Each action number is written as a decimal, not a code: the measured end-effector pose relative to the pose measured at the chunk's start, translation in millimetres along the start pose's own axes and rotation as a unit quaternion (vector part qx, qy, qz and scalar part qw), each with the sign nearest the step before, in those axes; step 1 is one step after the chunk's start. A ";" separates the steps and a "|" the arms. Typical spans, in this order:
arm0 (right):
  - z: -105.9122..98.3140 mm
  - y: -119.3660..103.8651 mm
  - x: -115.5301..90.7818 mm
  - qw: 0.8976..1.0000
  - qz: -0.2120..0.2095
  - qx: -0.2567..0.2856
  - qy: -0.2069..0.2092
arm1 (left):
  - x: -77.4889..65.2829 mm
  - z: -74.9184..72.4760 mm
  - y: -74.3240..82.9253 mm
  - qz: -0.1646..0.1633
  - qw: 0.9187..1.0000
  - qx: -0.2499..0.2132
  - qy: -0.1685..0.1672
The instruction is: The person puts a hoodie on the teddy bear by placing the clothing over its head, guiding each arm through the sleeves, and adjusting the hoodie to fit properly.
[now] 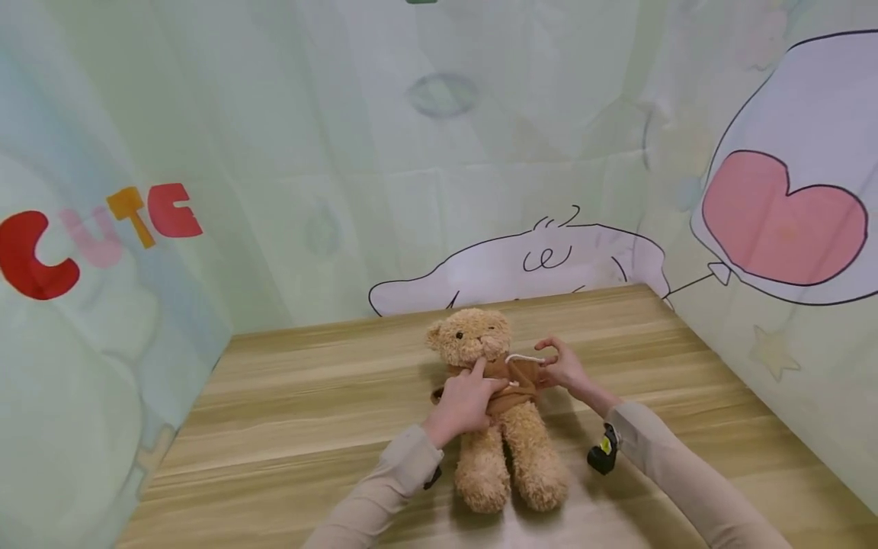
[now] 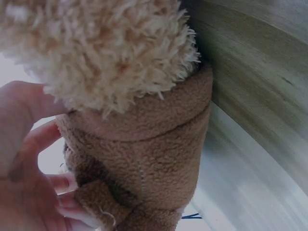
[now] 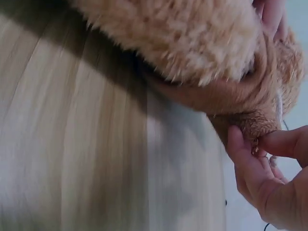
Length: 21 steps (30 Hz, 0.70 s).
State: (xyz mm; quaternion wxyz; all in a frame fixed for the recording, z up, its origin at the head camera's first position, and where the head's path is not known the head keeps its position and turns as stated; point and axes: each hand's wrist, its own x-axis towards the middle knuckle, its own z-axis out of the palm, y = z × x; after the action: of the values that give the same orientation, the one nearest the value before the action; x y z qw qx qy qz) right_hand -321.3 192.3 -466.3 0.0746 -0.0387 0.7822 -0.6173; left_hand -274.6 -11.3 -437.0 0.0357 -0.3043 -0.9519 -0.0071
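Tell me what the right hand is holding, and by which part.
The right hand pinches the brown top on the teddy bear by an edge; whether sleeve or hem, I can't tell.

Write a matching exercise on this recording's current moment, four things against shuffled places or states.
1. teddy bear
2. right hand's fingers
3. garment
4. heart

A. pink, on the right wall
B. brown, worn by the bear
C. face up on the wooden table
D. pinching brown fabric

Pairs: 1-C, 2-D, 3-B, 4-A
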 end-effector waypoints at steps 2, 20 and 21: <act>-5.1 2.6 4.0 0.999 -0.028 -0.034 -0.013 | 0.5 0.0 0.3 0.002 1.000 0.004 -0.001; -23.5 14.9 31.9 0.951 -0.190 -0.236 -0.056 | -2.8 1.8 1.7 0.019 1.000 -0.007 0.014; -24.2 14.8 28.5 0.974 -0.128 -0.168 -0.079 | -3.3 2.2 1.0 0.016 1.000 -0.009 0.016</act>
State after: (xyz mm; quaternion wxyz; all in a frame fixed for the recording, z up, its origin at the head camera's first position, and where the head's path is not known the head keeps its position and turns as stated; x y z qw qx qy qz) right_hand -352.9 214.7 -477.1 0.0492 -0.1995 0.8549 -0.4764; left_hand -271.5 -12.3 -439.5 0.0486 -0.3194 -0.9462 -0.0201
